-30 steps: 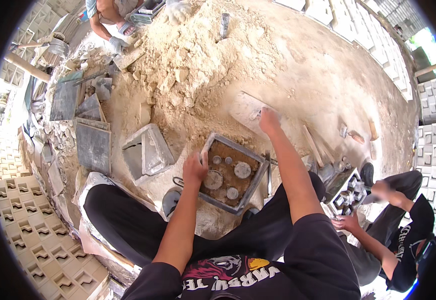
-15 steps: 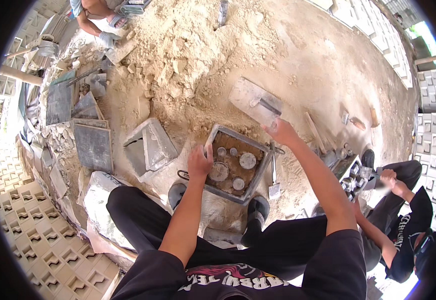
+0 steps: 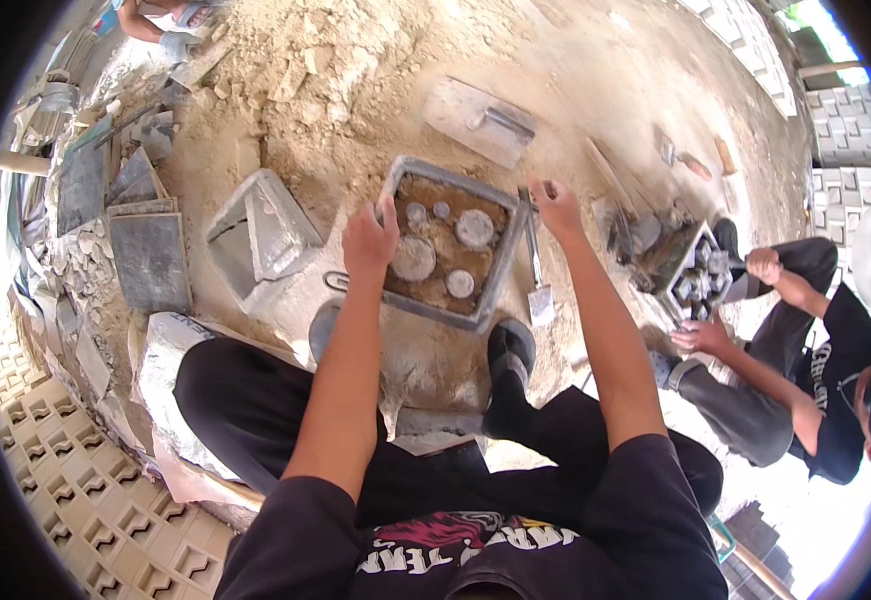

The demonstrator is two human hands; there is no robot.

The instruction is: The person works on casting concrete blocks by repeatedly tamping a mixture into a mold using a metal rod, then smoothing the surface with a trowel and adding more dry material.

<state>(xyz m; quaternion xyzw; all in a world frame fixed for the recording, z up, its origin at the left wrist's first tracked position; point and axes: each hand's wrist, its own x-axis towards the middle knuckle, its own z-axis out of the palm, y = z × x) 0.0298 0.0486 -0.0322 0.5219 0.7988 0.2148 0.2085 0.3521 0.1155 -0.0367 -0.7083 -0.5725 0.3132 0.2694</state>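
A grey square moulding frame lies between my feet, filled with brown sand. Several round, pale discs, among them a large one, are set in the sand. My left hand is closed at the frame's left side, its thumb along the rim. At the far right corner is my right hand, fingers curled where the frame's side handle is; the hand covers that spot, so its hold is unclear. A small flat-bladed trowel lies along the right side. Beyond the frame rests a rectangular plastering float.
A pale, square hollow block lies left of the frame, near stacked dark boards. Loose sand is heaped ahead. At right, a co-worker's hand touches a box of grey pieces. Another person's gloved hand shows far left.
My right hand has left the float's handle and come nearer to me, to the frame's corner. My left hand keeps its place at the frame. The whole view has shifted.
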